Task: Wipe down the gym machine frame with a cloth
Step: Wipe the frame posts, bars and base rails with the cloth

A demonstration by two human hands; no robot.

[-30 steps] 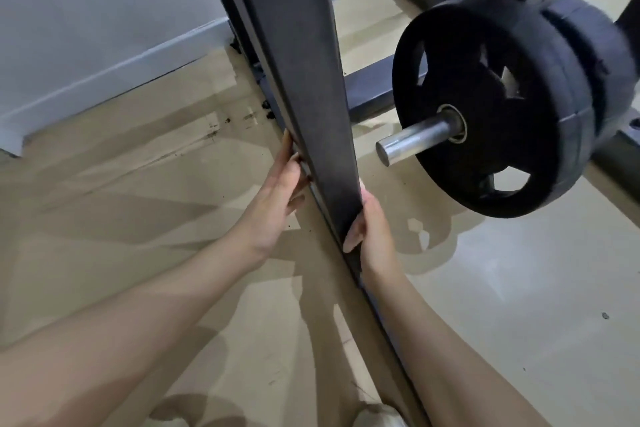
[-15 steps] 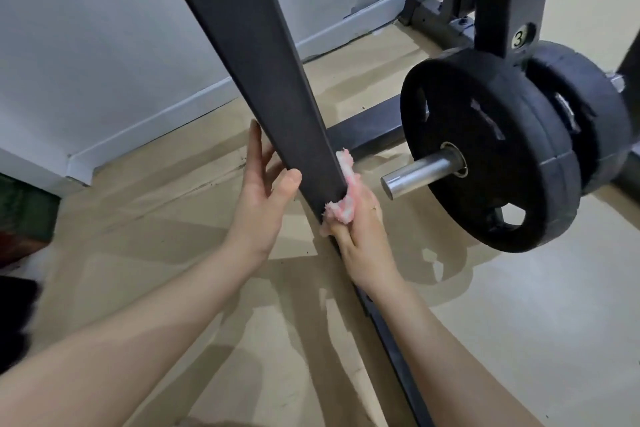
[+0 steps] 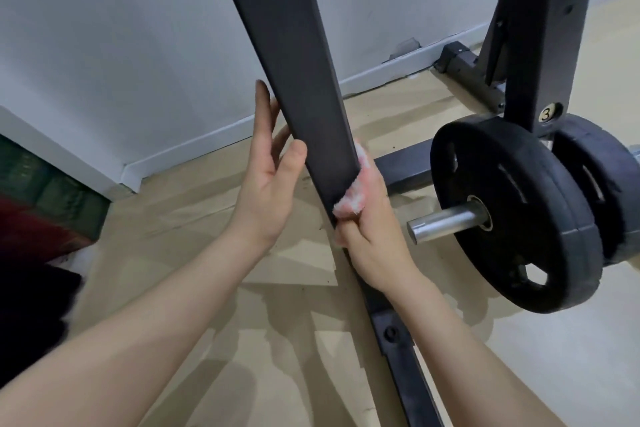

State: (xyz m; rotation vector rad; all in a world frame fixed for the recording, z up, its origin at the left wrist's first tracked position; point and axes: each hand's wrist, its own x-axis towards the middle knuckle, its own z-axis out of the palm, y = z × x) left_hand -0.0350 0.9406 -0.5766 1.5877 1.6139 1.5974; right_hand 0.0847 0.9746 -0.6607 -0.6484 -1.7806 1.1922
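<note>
Right hand (image 3: 372, 229) fingers clamp cloth (image 3: 351, 199) against frame (image 3: 304, 80); left hand (image 3: 268, 180) fingers straight, touching it

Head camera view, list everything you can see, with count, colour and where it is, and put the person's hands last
frame post: one, dark grey, slanting through the centre
cloth: one, pink and white, against the post's right edge
weight plates: two, black, right, on a peg
steel peg: one, silver, poking out of the near plate
rear upright: one, dark, top right, marked 3
base bar: one, dark, on the floor
wall: one, pale grey, behind
floor: beige
left hand: fingers straight, beside the post's left edge
right hand: gripping the cloth
</note>
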